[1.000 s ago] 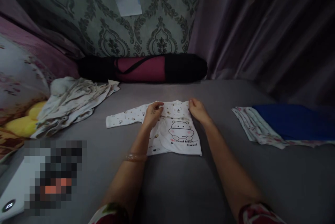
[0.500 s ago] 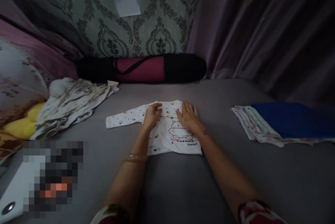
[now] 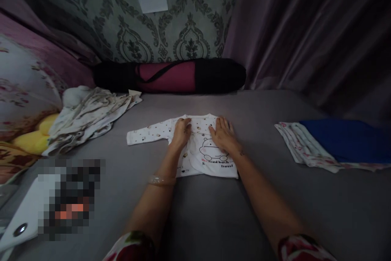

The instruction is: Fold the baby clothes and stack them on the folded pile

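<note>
A small white baby shirt [image 3: 195, 163] lies on the grey bed sheet, with little printed motifs and a line-drawn car with lettering on its front. One sleeve [image 3: 149, 133] stretches out to the left; the other does not show on the right side. My left hand [image 3: 181, 132] is at the upper left of the shirt's body, its fingers bent and closed on the fabric. Flat on the upper right part, my right hand [image 3: 224, 134] presses the cloth with its fingers stretched out. The fabric beneath both palms is hidden.
A rumpled pile of light clothes [image 3: 91, 114] lies left, beside a yellow plush item [image 3: 32, 141]. Folded cloths, one blue [image 3: 345, 139], lie right. A black and maroon long bag [image 3: 171, 75] rests along the wall. A white object [image 3: 30, 208] sits front left, partly pixelated.
The view has shifted slightly, so everything sits a little further right and higher. My left hand's fingers look more drawn together; my right hand stays flat on the shirt.
</note>
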The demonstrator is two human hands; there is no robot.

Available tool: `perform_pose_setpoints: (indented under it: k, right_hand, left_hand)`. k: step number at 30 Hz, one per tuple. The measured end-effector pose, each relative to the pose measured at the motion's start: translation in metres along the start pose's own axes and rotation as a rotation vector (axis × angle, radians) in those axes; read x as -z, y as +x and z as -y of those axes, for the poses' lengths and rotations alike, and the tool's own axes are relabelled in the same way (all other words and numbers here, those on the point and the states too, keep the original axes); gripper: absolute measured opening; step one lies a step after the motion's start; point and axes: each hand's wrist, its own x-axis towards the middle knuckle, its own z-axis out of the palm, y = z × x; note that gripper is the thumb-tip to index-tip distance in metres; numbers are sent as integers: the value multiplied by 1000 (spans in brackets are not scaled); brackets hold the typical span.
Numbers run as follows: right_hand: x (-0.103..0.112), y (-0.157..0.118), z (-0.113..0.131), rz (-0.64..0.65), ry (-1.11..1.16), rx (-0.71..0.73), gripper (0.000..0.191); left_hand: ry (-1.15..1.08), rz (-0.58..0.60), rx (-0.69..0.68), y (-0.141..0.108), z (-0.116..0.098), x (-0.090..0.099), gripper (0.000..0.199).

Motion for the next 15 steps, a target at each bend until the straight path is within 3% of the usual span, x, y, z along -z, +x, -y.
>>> perform_pose_setpoints:
  k: [5,10,15]
  right_hand:
    - [1,0,2,5,3,-16,72]
    - [1,1,1,28,5,-14,72]
    - [5,1,1,13,-6,-23,70]
  left_hand:
    - [77,34,-63,-1,-7,0,36]
    - [293,95,-8,-4,-14,5,34]
    - [348,63,12,-6,-25,13,33]
